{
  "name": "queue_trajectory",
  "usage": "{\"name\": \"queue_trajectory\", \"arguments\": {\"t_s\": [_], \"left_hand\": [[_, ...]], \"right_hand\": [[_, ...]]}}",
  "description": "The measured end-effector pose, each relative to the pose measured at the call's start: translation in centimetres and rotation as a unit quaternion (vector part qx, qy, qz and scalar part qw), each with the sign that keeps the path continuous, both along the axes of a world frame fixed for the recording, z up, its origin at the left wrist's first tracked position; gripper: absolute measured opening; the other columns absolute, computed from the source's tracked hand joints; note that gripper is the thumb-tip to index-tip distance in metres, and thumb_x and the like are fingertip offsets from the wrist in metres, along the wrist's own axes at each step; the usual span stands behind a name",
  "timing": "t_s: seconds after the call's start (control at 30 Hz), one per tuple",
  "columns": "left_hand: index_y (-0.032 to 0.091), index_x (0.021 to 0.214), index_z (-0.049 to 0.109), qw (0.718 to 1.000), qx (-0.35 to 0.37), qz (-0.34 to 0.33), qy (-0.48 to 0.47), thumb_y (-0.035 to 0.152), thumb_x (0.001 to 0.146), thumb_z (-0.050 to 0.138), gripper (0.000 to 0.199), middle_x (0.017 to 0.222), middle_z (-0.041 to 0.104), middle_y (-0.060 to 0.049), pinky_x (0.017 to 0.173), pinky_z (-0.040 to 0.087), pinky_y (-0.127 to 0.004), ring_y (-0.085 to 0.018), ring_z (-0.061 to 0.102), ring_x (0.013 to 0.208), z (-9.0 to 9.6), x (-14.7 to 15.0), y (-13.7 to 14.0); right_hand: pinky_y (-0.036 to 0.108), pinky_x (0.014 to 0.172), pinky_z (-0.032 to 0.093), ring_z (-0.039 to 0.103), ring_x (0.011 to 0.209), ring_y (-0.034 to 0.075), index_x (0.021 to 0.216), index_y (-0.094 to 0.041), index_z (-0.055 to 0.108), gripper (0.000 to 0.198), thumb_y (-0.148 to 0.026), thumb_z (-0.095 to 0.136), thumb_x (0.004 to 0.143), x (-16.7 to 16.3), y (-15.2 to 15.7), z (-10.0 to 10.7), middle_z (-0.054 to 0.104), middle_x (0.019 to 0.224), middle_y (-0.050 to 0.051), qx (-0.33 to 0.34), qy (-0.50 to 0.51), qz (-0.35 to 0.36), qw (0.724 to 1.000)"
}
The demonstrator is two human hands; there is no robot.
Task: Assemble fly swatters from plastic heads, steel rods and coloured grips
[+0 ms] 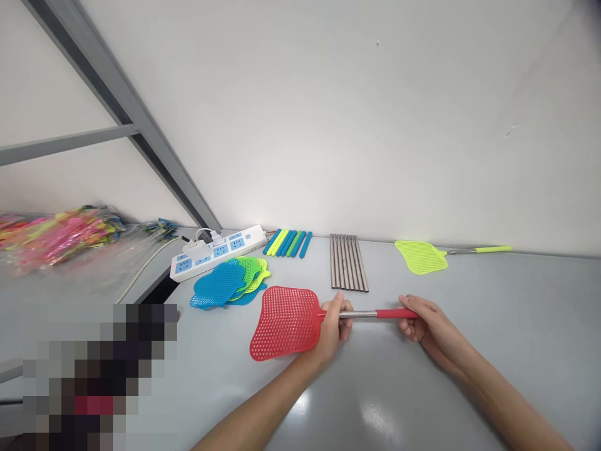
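Observation:
A red fly swatter [287, 319] lies crosswise between my two hands, above the grey table. My left hand [334, 322] is closed around the place where the perforated head meets the metal rod. At the other end, my right hand [422, 319] pinches the tip of the red handle grip between thumb and fingers. Beyond my hands, a row of bare metal rods [348, 263] lies side by side. Left of them are several blue, green and yellow handle grips [287, 243]. Blue, green and yellow swatter heads [220, 282] overlap in a pile.
A yellow-green fly swatter [422, 257] lies at the back right near the wall. A white power strip [218, 250] with plugs sits at the back left. Plastic-bagged bright items [70, 235] are farther left. A pixelated area covers the lower left.

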State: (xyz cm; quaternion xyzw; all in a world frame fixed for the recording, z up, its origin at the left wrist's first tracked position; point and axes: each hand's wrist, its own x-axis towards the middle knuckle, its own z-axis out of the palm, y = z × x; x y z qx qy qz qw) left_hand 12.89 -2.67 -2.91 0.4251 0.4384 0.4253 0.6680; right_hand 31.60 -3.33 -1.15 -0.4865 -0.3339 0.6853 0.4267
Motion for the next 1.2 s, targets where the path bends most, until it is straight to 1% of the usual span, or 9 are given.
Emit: {"name": "queue_trajectory", "arguments": {"t_s": [0.1, 0.17, 0.23, 0.37, 0.47, 0.7, 0.8, 0.93, 1.2], "left_hand": [[0.015, 0.046, 0.043, 0.991, -0.009, -0.134, 0.014, 0.052, 0.080, 0.023, 0.054, 0.030, 0.040, 0.002, 0.027, 0.013, -0.020, -0.005, 0.024, 0.023, 0.1, -0.3, -0.1], [0.015, 0.049, 0.045, 0.986, -0.003, -0.169, 0.012, 0.052, 0.080, 0.019, 0.056, 0.033, 0.044, 0.001, 0.027, 0.013, -0.020, -0.005, 0.024, 0.022, 0.1, -0.5, -0.2], [0.015, 0.050, 0.045, 0.983, 0.001, -0.182, 0.013, 0.051, 0.081, 0.018, 0.055, 0.034, 0.044, 0.002, 0.028, 0.014, -0.020, -0.005, 0.024, 0.023, 0.1, -0.6, -0.3], [0.016, 0.048, 0.039, 0.984, 0.014, -0.178, 0.011, 0.045, 0.083, 0.020, 0.049, 0.032, 0.036, 0.005, 0.030, 0.015, -0.021, -0.005, 0.023, 0.026, 0.1, -0.5, -0.6], [0.017, 0.046, 0.035, 0.987, 0.017, -0.160, 0.008, 0.043, 0.083, 0.023, 0.047, 0.031, 0.029, 0.006, 0.034, 0.017, -0.021, -0.005, 0.022, 0.029, 0.1, -0.5, -0.9], [0.018, 0.044, 0.031, 0.988, -0.012, -0.155, -0.018, 0.046, 0.080, 0.025, 0.046, 0.029, 0.025, 0.007, 0.037, 0.018, -0.021, -0.005, 0.020, 0.030, -0.2, -0.4, -0.9], [0.018, 0.043, 0.030, 0.989, -0.018, -0.146, -0.030, 0.047, 0.079, 0.027, 0.046, 0.029, 0.024, 0.007, 0.036, 0.017, -0.021, -0.005, 0.020, 0.029, -0.2, -0.4, -0.8], [0.018, 0.042, 0.030, 0.988, -0.019, -0.143, -0.056, 0.045, 0.078, 0.029, 0.045, 0.028, 0.025, 0.006, 0.035, 0.017, -0.021, -0.005, 0.021, 0.028, -0.3, -0.3, -0.7], [0.018, 0.038, 0.028, 0.988, -0.059, -0.122, -0.077, 0.051, 0.074, 0.033, 0.049, 0.026, 0.022, 0.006, 0.033, 0.014, -0.020, -0.004, 0.017, 0.025, -0.4, -0.1, -0.6]], "right_hand": [[0.023, 0.038, 0.029, 0.043, 0.044, 0.010, 0.058, -0.012, 0.059, 0.032, -0.038, 0.052, 0.075, 0.7, -0.1, 0.0, 0.058, 0.055, 0.006, 0.006, -0.036, 0.064, 0.997], [0.022, 0.036, 0.027, 0.042, 0.042, 0.009, 0.057, -0.010, 0.061, 0.038, -0.041, 0.049, 0.076, 1.0, -0.1, 0.2, 0.059, 0.055, 0.008, 0.006, -0.052, 0.105, 0.993], [0.021, 0.033, 0.024, 0.043, 0.040, 0.010, 0.058, -0.010, 0.062, 0.042, -0.045, 0.046, 0.076, 1.2, -0.2, 0.4, 0.059, 0.053, 0.009, -0.003, -0.060, 0.128, 0.990], [0.018, 0.028, 0.019, 0.042, 0.033, 0.010, 0.062, -0.010, 0.063, 0.045, -0.050, 0.045, 0.074, 1.5, -0.2, 0.1, 0.058, 0.046, 0.008, -0.047, -0.077, 0.138, 0.986], [0.017, 0.026, 0.016, 0.041, 0.031, 0.009, 0.063, -0.010, 0.062, 0.044, -0.048, 0.045, 0.075, 1.4, -0.3, -0.2, 0.057, 0.044, 0.007, -0.064, -0.067, 0.136, 0.986], [0.019, 0.028, 0.021, 0.040, 0.031, 0.008, 0.054, -0.009, 0.062, 0.047, -0.046, 0.044, 0.076, 0.4, -0.7, 1.1, 0.059, 0.046, 0.008, -0.039, -0.039, 0.134, 0.989], [0.019, 0.029, 0.021, 0.042, 0.032, 0.008, 0.057, -0.008, 0.063, 0.045, -0.046, 0.046, 0.075, 0.2, -0.7, 1.6, 0.060, 0.048, 0.009, -0.040, -0.031, 0.135, 0.990], [0.020, 0.031, 0.025, 0.046, 0.035, 0.010, 0.063, -0.007, 0.065, 0.044, -0.045, 0.045, 0.076, 0.2, -0.7, 1.4, 0.061, 0.051, 0.009, -0.034, -0.022, 0.128, 0.991], [0.023, 0.039, 0.034, 0.053, 0.043, 0.014, 0.068, -0.008, 0.064, 0.044, -0.047, 0.044, 0.076, 0.0, -0.9, 1.1, 0.064, 0.061, 0.013, -0.007, -0.002, 0.133, 0.991]]}}
